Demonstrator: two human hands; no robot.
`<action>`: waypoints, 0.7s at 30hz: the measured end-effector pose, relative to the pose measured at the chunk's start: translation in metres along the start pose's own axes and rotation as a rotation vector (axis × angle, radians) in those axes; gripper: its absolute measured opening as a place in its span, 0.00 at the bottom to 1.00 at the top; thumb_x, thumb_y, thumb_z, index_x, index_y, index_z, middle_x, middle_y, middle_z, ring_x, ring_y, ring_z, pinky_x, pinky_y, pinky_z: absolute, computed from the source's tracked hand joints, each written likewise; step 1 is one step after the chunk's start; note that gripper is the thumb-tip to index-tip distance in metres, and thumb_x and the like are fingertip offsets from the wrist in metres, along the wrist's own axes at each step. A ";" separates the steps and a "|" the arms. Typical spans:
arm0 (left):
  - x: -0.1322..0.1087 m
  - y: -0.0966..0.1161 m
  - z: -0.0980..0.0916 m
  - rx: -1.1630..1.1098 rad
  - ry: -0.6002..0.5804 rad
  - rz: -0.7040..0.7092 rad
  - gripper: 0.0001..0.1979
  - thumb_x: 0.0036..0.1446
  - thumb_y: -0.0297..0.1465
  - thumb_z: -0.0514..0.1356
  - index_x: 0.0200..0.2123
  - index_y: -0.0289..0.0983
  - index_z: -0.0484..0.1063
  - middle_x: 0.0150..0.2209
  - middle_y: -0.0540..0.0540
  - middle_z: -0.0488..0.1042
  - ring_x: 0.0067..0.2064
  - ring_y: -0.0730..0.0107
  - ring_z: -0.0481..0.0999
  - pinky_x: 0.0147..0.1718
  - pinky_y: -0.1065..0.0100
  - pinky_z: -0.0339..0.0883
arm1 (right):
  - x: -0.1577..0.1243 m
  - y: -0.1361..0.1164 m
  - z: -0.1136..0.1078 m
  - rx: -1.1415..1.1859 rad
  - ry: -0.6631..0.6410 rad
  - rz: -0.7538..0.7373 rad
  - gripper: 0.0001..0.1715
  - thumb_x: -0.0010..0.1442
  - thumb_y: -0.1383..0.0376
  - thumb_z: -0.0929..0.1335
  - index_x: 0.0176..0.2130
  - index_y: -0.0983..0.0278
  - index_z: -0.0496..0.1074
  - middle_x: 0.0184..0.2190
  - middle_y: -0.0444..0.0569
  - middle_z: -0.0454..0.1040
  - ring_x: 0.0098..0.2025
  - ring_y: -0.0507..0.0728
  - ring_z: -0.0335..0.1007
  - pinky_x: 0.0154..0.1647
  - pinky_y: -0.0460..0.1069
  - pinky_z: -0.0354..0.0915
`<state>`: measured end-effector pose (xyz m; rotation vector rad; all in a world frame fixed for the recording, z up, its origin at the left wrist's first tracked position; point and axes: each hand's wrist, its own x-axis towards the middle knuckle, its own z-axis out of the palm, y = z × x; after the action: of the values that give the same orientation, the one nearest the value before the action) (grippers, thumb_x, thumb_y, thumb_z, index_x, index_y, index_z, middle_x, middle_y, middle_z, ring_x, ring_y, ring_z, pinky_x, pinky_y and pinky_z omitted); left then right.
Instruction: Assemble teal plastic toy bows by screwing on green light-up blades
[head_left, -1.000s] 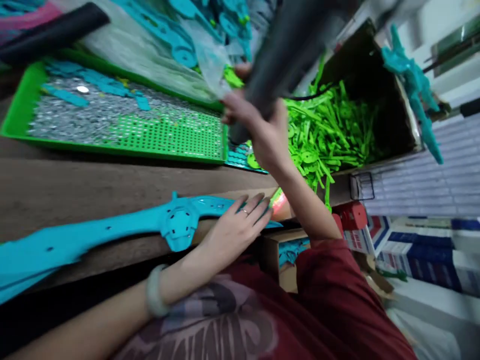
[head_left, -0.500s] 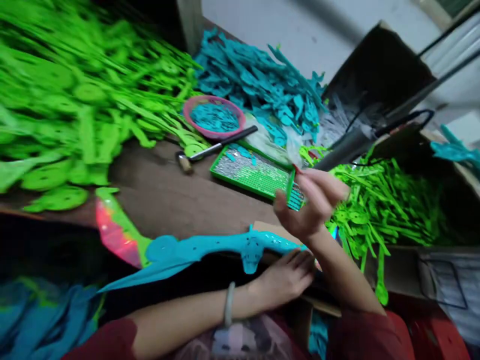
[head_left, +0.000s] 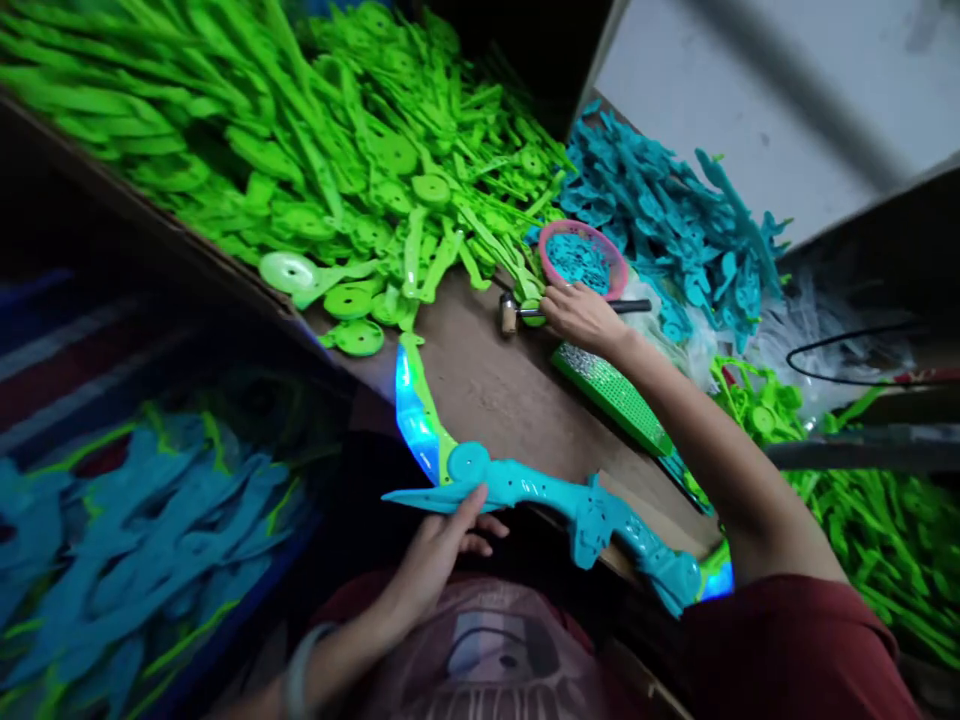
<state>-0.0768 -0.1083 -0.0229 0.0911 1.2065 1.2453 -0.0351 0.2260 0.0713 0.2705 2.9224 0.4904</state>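
Observation:
A blue toy bow [head_left: 525, 482] with a curved lime-green and shiny blade lies along the table's front edge. My left hand [head_left: 442, 545] grips its pointed blue part near the round joint, with the thumb on top and the other fingers underneath or apart below. Farther back, my right hand [head_left: 579, 318] is closed over the middle of a hammer [head_left: 508, 316], which lies on the table. The fingertips are partly hidden. Just beyond that hand stands a pink bowl [head_left: 621, 268] of small blue pieces.
Lime-green plastic parts [head_left: 322, 170] are heaped at the back left, and blue parts [head_left: 675, 240] behind the bowl. A green tray [head_left: 615, 405] lies beneath my right forearm. More green parts [head_left: 885, 550] sit at the right. Blue-and-green pieces [head_left: 150, 560] fill a container at lower left.
My right hand has moved from above the tray to the hammer beside the bowl. My left hand has shifted from the bow's right end to its pointed left part. The view has turned.

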 end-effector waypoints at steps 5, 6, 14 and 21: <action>0.004 -0.005 0.004 -0.016 -0.012 0.058 0.34 0.47 0.61 0.66 0.33 0.32 0.77 0.27 0.43 0.78 0.27 0.66 0.77 0.24 0.70 0.68 | -0.012 -0.044 -0.042 0.422 0.240 0.184 0.20 0.72 0.66 0.58 0.56 0.69 0.69 0.43 0.57 0.76 0.38 0.56 0.71 0.37 0.49 0.64; 0.003 -0.007 0.005 -0.017 -0.016 0.058 0.33 0.47 0.61 0.66 0.31 0.32 0.78 0.26 0.43 0.78 0.26 0.66 0.77 0.24 0.70 0.68 | -0.015 -0.058 -0.050 0.586 0.264 0.150 0.21 0.73 0.65 0.58 0.60 0.68 0.67 0.42 0.54 0.77 0.37 0.55 0.72 0.38 0.49 0.66; 0.001 -0.006 0.011 -0.016 -0.001 0.096 0.33 0.48 0.61 0.65 0.28 0.33 0.77 0.23 0.43 0.77 0.24 0.66 0.77 0.23 0.69 0.69 | 0.000 -0.131 -0.040 1.071 0.271 0.137 0.30 0.69 0.67 0.59 0.68 0.60 0.62 0.48 0.55 0.80 0.38 0.55 0.77 0.45 0.53 0.75; 0.003 -0.003 0.014 -0.001 0.016 0.112 0.31 0.48 0.59 0.66 0.26 0.33 0.76 0.20 0.44 0.76 0.22 0.66 0.76 0.22 0.70 0.69 | -0.030 -0.136 -0.039 1.056 0.292 0.025 0.32 0.69 0.67 0.60 0.69 0.58 0.60 0.52 0.56 0.80 0.36 0.55 0.76 0.40 0.51 0.74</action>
<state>-0.0653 -0.0997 -0.0205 0.1502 1.2288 1.3466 -0.0340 0.0815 0.0655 0.3646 3.1458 -1.1443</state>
